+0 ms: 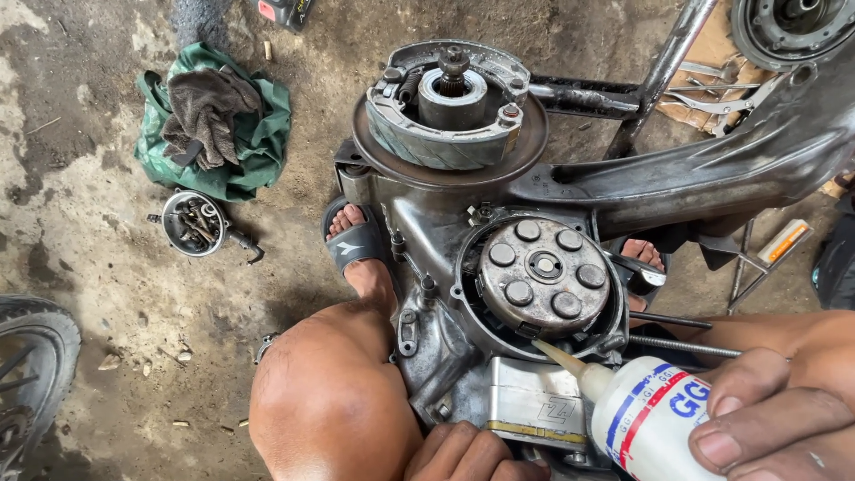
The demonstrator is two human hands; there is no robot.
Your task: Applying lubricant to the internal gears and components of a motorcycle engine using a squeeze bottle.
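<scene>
The right hand (775, 419) grasps one white squeeze bottle (646, 428), its nozzle touching the lower rim of the round clutch plate (543, 274) on the engine case (427, 240). Better to press gently and keep the tip steady. The left hand (468, 452) rests clenched on the case. The plate shows six round studs; one rag pile (212, 111) lies on the floor.

Engine case (445, 267) centre on floor (89, 223). Brake drum (450, 111) at its far end, clutch disc (543, 276) nearer. Bottle (646, 419) near right, nozzle tip touching disc's near edge. Rag (209, 111) on cloth (258, 147) far left; carburettor (194, 223) just before them. Tyre (31, 374) at left edge. Wrenches (721, 98) far right.
</scene>
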